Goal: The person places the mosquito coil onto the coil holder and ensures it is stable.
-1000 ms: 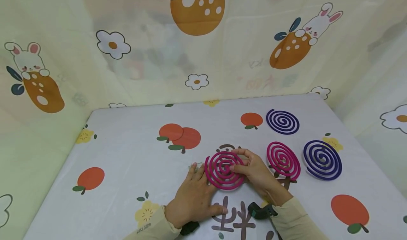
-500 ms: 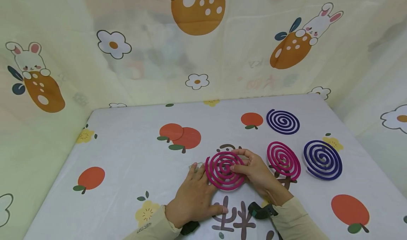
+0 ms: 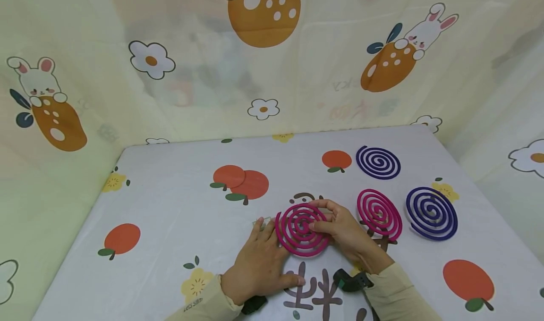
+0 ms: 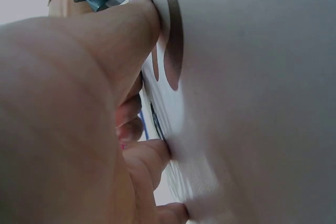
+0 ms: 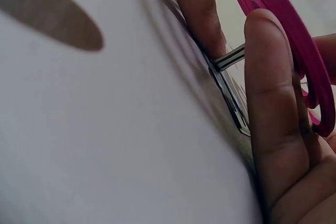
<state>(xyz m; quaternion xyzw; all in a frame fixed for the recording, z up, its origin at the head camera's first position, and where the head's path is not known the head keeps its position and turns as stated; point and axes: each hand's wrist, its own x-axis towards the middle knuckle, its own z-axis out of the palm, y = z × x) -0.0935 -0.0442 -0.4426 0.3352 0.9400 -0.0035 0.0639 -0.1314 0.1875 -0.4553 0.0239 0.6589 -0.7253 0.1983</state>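
A pink mosquito coil (image 3: pixel 302 225) is held slightly tilted above the table, pinched near its centre by my right hand (image 3: pixel 340 229). In the right wrist view, a thin metal strip (image 5: pixel 231 59) sticks up from a flat metal piece (image 5: pixel 233 109) lying on the cloth, close beside the pink coil (image 5: pixel 310 61). My left hand (image 3: pixel 260 269) rests flat on the table, fingers spread and fingertips pressing down at the coil's left edge. Whether the strip passes through the coil's centre cannot be told. The coil partly hides the left fingertips.
Right of my hands lies another pink coil (image 3: pixel 378 212). Two dark blue coils lie near it, one farther right (image 3: pixel 431 211) and one behind (image 3: pixel 378 162). The table wears a white printed cloth (image 3: pixel 161 217); a patterned curtain (image 3: pixel 191 89) hangs around its back and sides.
My right hand and the pink coil have shifted very slightly right and toward me. The left hand has stayed in place.
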